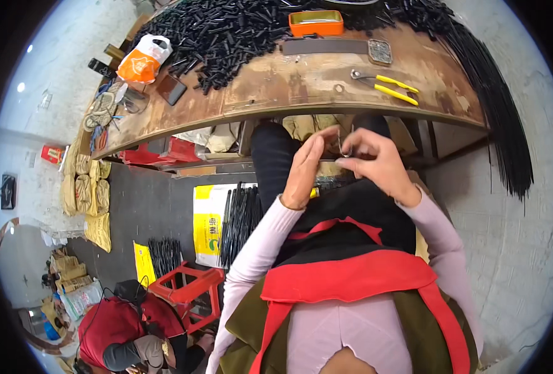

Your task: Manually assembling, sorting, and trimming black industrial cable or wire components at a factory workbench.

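Both hands point(342, 165) pinch a thin metal piece point(340, 144) just below the workbench edge point(301, 107)

A thin, dark metal wire piece point(340, 144) is pinched between the fingertips of both hands, just below the near edge of the wooden workbench point(301, 84) and above the lap. It is small and slender, standing roughly upright, with its lower end seeming to bend sideways toward the left hand point(305, 171). The left hand grips that lower part from the side with its fingers pointing up; the right hand point(376, 163) closes thumb and forefinger on the upright part. Its exact shape is too small to tell.
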Tool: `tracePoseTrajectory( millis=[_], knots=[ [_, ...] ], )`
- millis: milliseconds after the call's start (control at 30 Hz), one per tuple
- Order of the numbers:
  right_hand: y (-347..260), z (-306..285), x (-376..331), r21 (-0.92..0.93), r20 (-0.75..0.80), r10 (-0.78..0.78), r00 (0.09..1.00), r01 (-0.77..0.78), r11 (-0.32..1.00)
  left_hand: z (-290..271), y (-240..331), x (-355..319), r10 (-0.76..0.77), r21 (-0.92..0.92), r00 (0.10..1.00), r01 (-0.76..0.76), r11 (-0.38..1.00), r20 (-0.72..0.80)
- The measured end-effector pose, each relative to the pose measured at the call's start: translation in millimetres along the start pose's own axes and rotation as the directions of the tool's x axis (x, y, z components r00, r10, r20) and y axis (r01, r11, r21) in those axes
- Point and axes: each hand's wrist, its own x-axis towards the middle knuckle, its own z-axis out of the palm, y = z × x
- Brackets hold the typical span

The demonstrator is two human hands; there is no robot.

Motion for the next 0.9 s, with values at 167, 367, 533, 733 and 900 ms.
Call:
tracePoseTrajectory(
  millis=[167,367,533,733,900],
  knots=[
    [-5.3,-3.5,20.9,0.258,0.063,-0.046,0.997,0.028,0.966,17.7,32.3,-7.5,0.081,0.118,0.993,-0.071,0.99,-0.088],
    [1.0,-2.7,29.0,0.296,0.106,-0.028,0.994,-0.004,0.955,13.5,34.2,-19.5,0.181,0.161,0.974,-0.158,0.974,-0.134],
    [-6.7,5.7,35.0,0.33,0.179,-0.162,0.97,0.096,0.939,-10.7,44.6,-10.5,0.017,-0.108,1.0,-0.015,0.994,0.012],
    [-12.4,13.3,26.6,0.475,0.164,-0.174,0.971,0.077,0.877,14.3,60.0,-18.8,0.13,-0.068,0.982,-0.14,0.988,-0.139],
    [-11.6,9.8,28.8,0.452,0.149,-0.195,0.969,0.109,0.885,6.0,64.2,-14.8,0.107,-0.17,0.994,-0.104,0.98,0.005]
  ],
)
